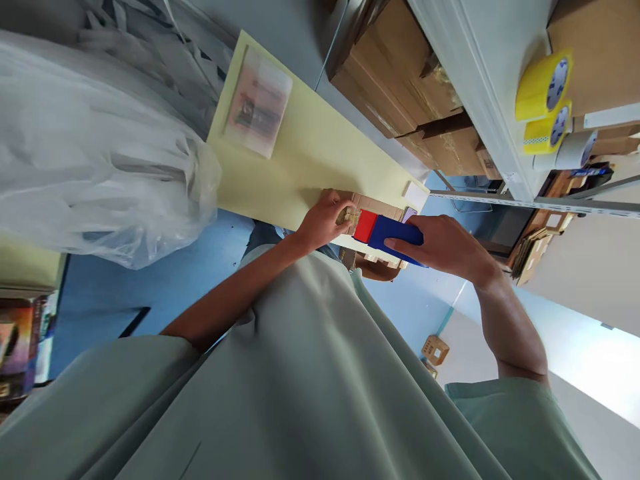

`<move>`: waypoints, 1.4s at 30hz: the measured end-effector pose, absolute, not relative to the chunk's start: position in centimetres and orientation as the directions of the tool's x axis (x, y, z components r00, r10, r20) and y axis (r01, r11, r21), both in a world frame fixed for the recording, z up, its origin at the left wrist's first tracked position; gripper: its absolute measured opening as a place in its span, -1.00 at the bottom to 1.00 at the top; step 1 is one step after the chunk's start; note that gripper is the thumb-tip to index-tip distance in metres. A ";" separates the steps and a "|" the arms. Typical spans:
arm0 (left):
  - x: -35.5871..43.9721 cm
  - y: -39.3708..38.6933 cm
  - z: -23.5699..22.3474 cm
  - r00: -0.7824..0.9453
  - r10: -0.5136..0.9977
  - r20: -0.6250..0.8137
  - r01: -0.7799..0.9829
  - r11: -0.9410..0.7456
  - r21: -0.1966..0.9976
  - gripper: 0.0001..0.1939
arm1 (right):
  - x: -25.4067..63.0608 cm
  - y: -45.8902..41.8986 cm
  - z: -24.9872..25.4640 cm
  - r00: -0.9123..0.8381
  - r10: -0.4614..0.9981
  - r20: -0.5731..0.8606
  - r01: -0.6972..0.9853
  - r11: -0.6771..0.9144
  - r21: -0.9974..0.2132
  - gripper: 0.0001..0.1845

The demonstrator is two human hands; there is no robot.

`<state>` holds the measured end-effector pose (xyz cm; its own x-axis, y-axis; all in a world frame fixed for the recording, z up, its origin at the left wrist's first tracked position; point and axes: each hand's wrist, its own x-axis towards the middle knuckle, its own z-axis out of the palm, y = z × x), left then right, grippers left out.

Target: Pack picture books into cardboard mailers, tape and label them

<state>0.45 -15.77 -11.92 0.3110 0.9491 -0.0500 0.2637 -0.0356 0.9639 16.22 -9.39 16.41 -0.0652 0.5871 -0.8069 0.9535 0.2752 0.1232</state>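
Observation:
My right hand (440, 243) is closed around a flat blue-and-red case (395, 237), thumb on its near side and its red end pointing left. My left hand (324, 220) has its fingers and thumb curled at a crumpled, shiny brownish patch (349, 217) beside that red end; what exactly it grips is unclear. Brown cardboard (377, 205) lies just behind both hands on the pale yellow table (305, 167). A purple-edged item (409, 213) shows partly behind the blue case, mostly hidden.
A wrapped pinkish packet (259, 103) lies on the table's far left. A big translucent plastic bag (100, 147) bulges at left. Cardboard boxes (395, 67) stand behind the table. Yellow tape rolls (543, 87) sit on a white shelf (480, 80) at right. A small carton (435, 350) rests lower right.

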 end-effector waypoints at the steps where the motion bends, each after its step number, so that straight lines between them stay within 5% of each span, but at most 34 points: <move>1: 0.4 -15.9 -12.0 0.301 0.951 -0.070 0.278 -0.017 0.960 -0.63 | 16.7 -9.6 16.2 -0.058 0.589 -0.806 0.954 0.270 0.128 -0.32; 18: -2.3 -15.6 -10.3 0.364 0.898 -0.249 0.328 0.127 0.936 -0.49 | 26.5 -10.1 6.9 -0.132 0.525 -0.841 0.991 0.085 -0.103 -0.39; 25: -0.6 -16.8 -9.4 0.136 0.922 -0.363 0.367 0.293 0.883 -0.32 | 27.1 -10.4 4.6 -0.223 0.591 -0.775 0.973 0.087 -0.214 -0.46; 29: 1.3 -17.6 -9.0 -0.042 0.908 -0.416 0.359 0.403 0.842 -0.43 | 27.0 -10.7 4.7 -0.231 0.597 -0.768 0.971 0.098 -0.216 -0.42; 36: 4.5 -17.8 -9.2 -0.303 0.896 -0.323 0.464 0.435 0.772 -0.51 | 27.0 -10.7 5.1 -0.266 0.598 -0.756 0.963 0.126 -0.239 -0.42; 42: 5.0 -17.7 -10.4 -0.344 0.921 -0.182 0.543 0.353 0.762 -0.62 | 27.8 -10.5 5.8 -0.327 0.566 -0.757 0.942 0.133 -0.307 -0.48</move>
